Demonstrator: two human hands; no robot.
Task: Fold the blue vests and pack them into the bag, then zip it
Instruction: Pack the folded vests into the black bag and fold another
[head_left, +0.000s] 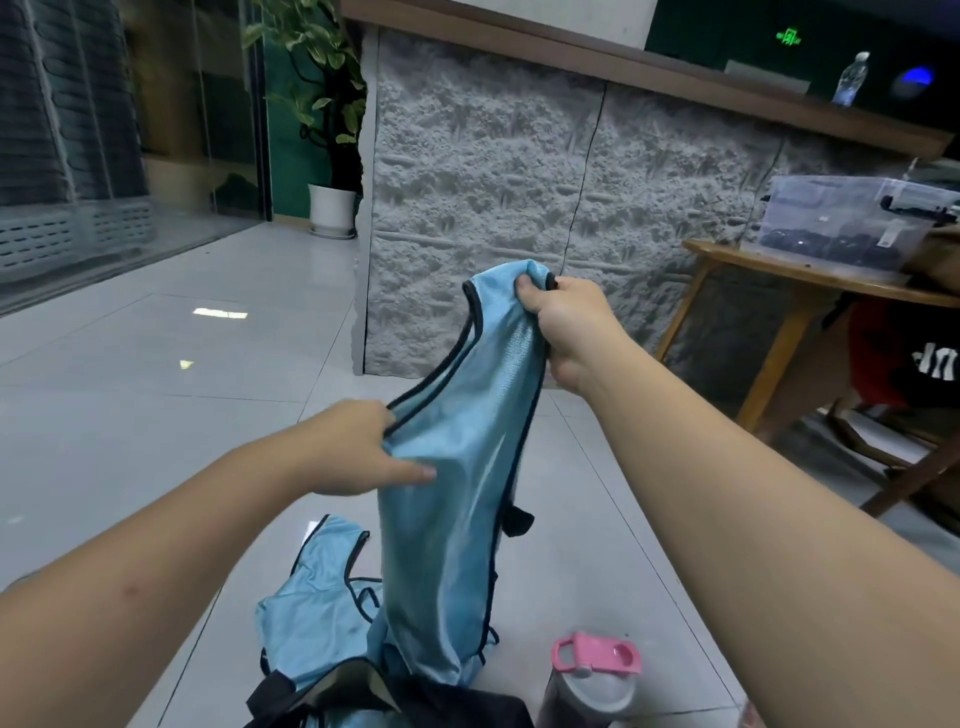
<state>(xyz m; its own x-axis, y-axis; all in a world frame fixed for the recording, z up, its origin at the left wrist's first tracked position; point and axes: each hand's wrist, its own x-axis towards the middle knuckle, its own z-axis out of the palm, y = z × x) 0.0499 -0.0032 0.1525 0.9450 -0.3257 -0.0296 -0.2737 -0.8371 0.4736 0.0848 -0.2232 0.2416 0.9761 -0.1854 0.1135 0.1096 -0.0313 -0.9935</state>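
While our right hand (563, 325) clamps the blue vest (457, 467) by one shoulder strap and our left hand (363, 447) pinches the neckline below it, we should find the other strap and level both before folding.

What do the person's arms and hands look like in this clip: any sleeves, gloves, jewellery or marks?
Both forearms are bare up to the frame edge, with no sleeves in view. The left hand and right hand wear no gloves, and no rings, watch or bracelets show. The left forearm carries a small reddish mark. Fingernails look short and unpainted.
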